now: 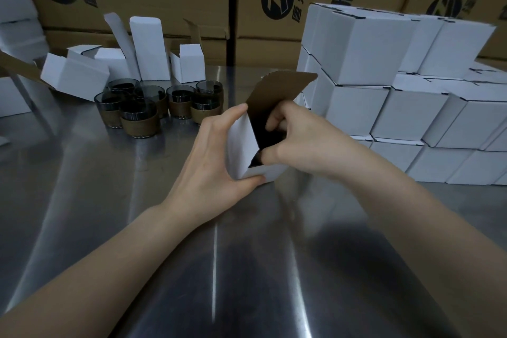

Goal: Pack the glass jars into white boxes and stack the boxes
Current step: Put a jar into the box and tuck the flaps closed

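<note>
At the steel table (247, 269), left hand (216, 156) grips the white box (242, 151), right hand (299, 140) pinches its rim.

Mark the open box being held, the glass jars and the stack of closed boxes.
open box (241, 145): head view, white left side wall.
glass jars (140, 125): head view, brown sleeve of the front jar.
stack of closed boxes (370, 55): head view, front face of the top box.

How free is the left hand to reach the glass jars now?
Probably yes: only table surface lies between the left hand and the glass jars. But it holds the open white box and must release it first.
</note>
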`<action>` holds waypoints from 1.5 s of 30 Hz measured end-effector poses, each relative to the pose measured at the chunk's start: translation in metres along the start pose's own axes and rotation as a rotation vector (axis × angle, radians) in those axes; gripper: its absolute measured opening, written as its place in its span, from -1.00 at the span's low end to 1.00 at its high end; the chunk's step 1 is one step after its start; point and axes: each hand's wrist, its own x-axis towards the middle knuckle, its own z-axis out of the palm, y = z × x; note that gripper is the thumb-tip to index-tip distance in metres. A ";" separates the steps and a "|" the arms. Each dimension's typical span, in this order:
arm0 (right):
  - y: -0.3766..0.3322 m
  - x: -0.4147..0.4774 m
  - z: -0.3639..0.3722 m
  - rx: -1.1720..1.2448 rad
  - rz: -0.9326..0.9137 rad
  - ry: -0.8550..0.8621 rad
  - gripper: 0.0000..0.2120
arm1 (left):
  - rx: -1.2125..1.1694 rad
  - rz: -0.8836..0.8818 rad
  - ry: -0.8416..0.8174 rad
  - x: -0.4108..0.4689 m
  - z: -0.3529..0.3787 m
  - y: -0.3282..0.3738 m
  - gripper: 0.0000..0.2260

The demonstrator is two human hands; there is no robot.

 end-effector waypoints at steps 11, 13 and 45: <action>-0.003 0.004 -0.004 -0.076 -0.056 -0.060 -0.68 | -0.046 -0.106 -0.041 0.001 0.001 0.000 -0.14; -0.001 0.002 -0.002 -0.083 -0.076 -0.029 -0.68 | -0.055 -0.110 -0.045 0.000 0.001 0.000 -0.13; 0.060 0.002 0.045 0.399 -0.421 0.354 -0.80 | -0.225 -0.288 -0.142 0.004 -0.007 -0.004 -0.51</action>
